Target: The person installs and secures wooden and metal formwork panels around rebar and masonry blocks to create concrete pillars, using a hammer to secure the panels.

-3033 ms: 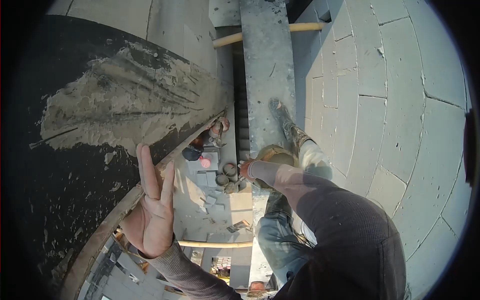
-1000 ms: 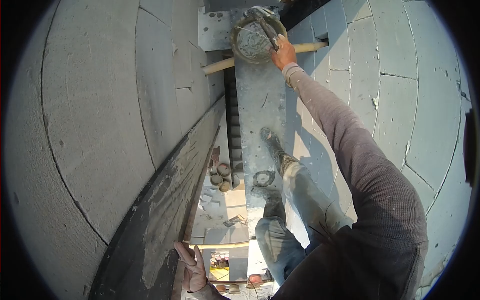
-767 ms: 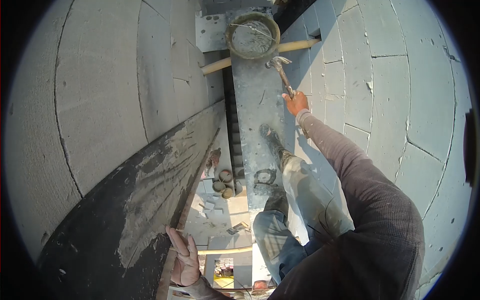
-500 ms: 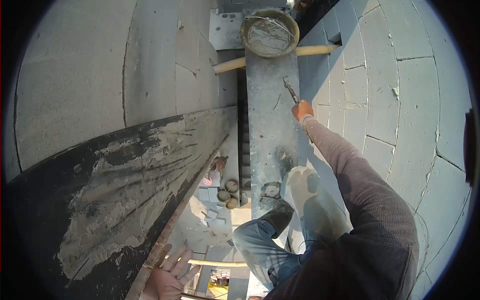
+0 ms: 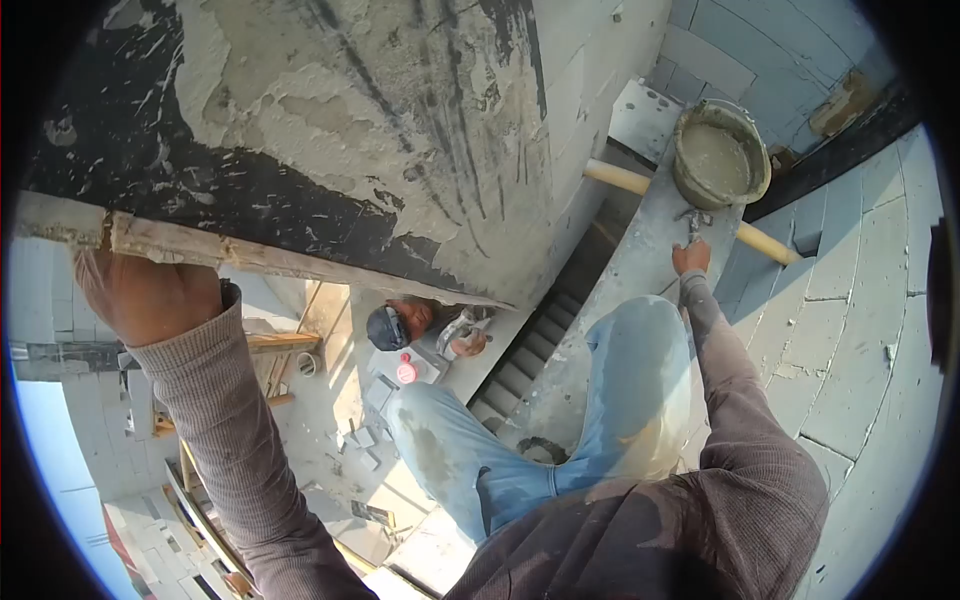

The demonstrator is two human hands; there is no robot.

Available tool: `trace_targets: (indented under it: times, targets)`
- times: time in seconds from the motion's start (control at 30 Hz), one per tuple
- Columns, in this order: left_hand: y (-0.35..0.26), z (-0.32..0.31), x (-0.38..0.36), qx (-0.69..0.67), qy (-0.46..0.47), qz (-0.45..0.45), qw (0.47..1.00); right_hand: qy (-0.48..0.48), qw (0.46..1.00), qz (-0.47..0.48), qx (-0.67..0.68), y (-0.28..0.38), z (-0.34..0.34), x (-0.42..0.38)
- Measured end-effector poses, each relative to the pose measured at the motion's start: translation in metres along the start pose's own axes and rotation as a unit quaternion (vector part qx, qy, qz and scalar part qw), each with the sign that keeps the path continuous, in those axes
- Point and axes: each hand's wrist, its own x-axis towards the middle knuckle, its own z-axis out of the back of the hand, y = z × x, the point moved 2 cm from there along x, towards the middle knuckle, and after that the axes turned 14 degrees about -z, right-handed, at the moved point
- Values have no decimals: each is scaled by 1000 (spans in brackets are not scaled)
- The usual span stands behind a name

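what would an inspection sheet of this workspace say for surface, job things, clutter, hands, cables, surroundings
Surface: plank, stained and spotted.
Job's things: bucket of wet grey mix on the plank; hammer close by it.
Clutter: loose blocks scattered on the floor below.
Hands: right hand grips the hammer; left hand at the dark panel's edge, fingers hidden.
Cables: nothing seen.
Surroundings: block wall at right; another person below, near stairs.

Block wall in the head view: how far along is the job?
The block wall looks laid. In hand: the left hand is at the dark board, its fingers hidden; the right hand holds a hammer beside the bucket. Probably left: closing the opening around the pole. I cannot tell whether the board is finished.
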Motion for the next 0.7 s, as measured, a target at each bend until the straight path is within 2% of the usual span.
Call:
trace_targets:
  times: [0.03,0.07,0.1,0.13,0.2,0.27,0.3,0.4,0.43,0.47,0.5,0.53,0.57,0.6,0.63,0.67,0.7]
  targets:
    - [-12,-8,14,13,-92,58,994,-30,989,93,107,29,33,-10]
    - [-7,-28,16,-80,-120,212,967,-51,959,185,206,69,86,-45]
    - [-4,-42,9,-170,-140,359,907,-134,913,306,235,108,141,-86]
    - [-6,-44,11,-169,-130,377,901,-142,881,363,269,146,190,-130]
    - [-15,-41,19,-312,-229,328,862,-120,801,469,352,195,241,-208]
    - [-26,-33,29,-434,-344,242,796,-74,756,534,372,214,253,-288]
    - [-32,-29,34,-490,-396,195,752,-19,758,545,357,215,233,-314]
    - [-42,-26,47,-634,-514,53,575,9,760,552,343,230,175,-362]
    - [-36,-39,49,-632,-514,59,577,8,794,532,295,240,159,-364]
    - [-31,-49,52,-550,-540,31,637,10,826,507,245,243,147,-365]
    - [-30,-47,52,-464,-557,0,689,17,829,505,240,242,140,-365]
    - [-37,-47,60,-581,-582,3,568,-1,839,495,224,245,137,-364]
    - [-38,-45,60,-579,-584,2,569,-23,847,488,209,250,135,-361]
    - [-38,-30,56,-592,-563,42,575,-24,846,490,209,253,132,-360]
    - [-39,-22,53,-604,-539,85,581,-43,834,498,233,253,128,-361]
    - [-40,-31,56,-602,-539,87,582,-62,822,504,257,253,125,-362]
    - [-38,-35,62,-492,-574,60,651,-61,821,506,257,254,122,-362]
